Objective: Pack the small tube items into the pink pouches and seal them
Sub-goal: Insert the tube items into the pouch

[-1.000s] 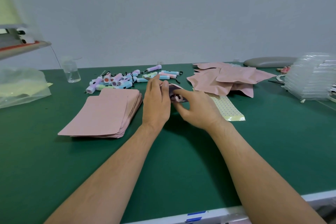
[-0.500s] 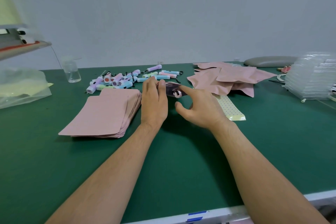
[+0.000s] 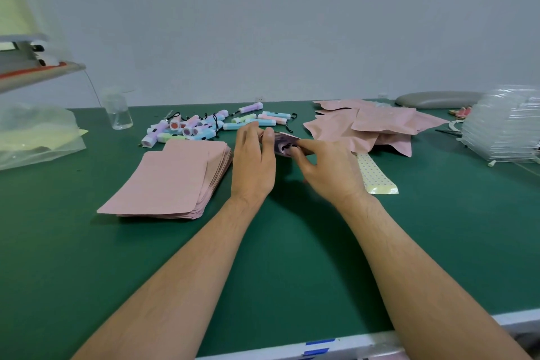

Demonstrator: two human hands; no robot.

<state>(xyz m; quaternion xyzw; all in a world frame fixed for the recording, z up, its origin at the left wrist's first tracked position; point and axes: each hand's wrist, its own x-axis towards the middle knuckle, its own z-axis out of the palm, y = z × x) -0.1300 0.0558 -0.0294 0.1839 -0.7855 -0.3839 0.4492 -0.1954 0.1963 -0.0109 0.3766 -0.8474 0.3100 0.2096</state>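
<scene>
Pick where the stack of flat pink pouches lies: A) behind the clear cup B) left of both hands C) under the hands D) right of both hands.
B: the stack of flat pouches lies left of the left hand, which with the right hand holds one pouch.

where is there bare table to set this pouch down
Bare green table lies right of the sticker strip, in front of the clear trays. Another bare patch runs along the near edge, in front of the flat pouch stack. Crowded at the back: tubes, filled pouches and the held pouch.
</scene>
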